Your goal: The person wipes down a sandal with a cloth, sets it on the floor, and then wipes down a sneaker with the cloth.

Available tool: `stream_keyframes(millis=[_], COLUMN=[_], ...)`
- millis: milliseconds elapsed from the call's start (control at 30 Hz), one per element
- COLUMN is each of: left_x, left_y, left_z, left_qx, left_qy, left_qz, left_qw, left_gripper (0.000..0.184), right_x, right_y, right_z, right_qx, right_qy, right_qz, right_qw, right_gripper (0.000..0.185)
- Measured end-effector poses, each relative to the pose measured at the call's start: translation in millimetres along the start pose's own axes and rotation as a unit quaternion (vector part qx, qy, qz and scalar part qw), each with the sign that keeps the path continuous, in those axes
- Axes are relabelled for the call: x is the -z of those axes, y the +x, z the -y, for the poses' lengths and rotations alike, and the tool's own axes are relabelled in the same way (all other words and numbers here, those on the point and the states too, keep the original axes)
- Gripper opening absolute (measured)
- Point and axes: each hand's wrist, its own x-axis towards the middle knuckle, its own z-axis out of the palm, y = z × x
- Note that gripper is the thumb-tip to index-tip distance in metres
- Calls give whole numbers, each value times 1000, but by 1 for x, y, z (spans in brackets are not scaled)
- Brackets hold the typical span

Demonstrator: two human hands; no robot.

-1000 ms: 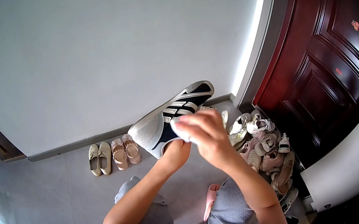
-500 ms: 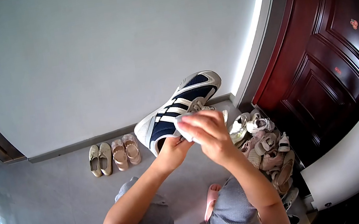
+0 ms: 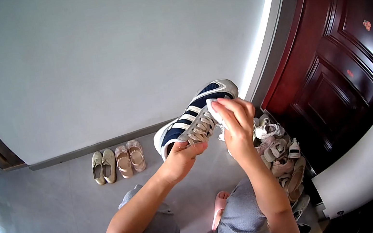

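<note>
A navy sneaker (image 3: 190,117) with white stripes and pale laces is held up in front of me, its toe pointing up and to the right. My left hand (image 3: 182,160) grips it at the heel opening, thumb lying across the collar and the other fingers partly hidden inside or behind. A white wipe or cloth (image 3: 213,107) is pinched in my right hand (image 3: 237,125) and pressed against the upper near the toe end of the laces. The far side and the sole of the sneaker are hidden.
Beige slip-ons (image 3: 104,167) and pink sandals (image 3: 130,158) stand along the wall. A heap of shoes (image 3: 279,150) lies to the right, by a dark red door (image 3: 330,69) and a white curved panel (image 3: 365,166). A pink slipper (image 3: 219,209) is on my foot.
My right hand has moved the wipe from the heel side up to the toe end of the laces. The sneaker has shifted slightly right and turned, showing more of its laces.
</note>
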Motion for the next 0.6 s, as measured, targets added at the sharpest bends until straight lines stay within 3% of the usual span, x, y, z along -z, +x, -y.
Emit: stream_keyframes(millis=[100,167,333,467,600], left_x=[9,2,-8,8,9], left_y=[3,0,-1,0,0], left_z=[2,0,-9,5,8], left_qx=[-11,-5,35,31,40], left_qy=[-76,-88,-77,-69,-27], left_qz=[72,47,8,46,38], left_qw=[994,995,996,996,998], left_gripper=[37,38,35,32,37], right_x=[-1,-8,1,-6,2], right_y=[-1,-6,1,-9,-4], right_z=[17,14,7,33,17], right_qx=[29,53,-20,11,64], right_qy=[82,88,25,210,94], right_qz=[37,45,22,78,77], right_qw=[996,994,999,975,991], right_gripper=[42,41,44,40,39])
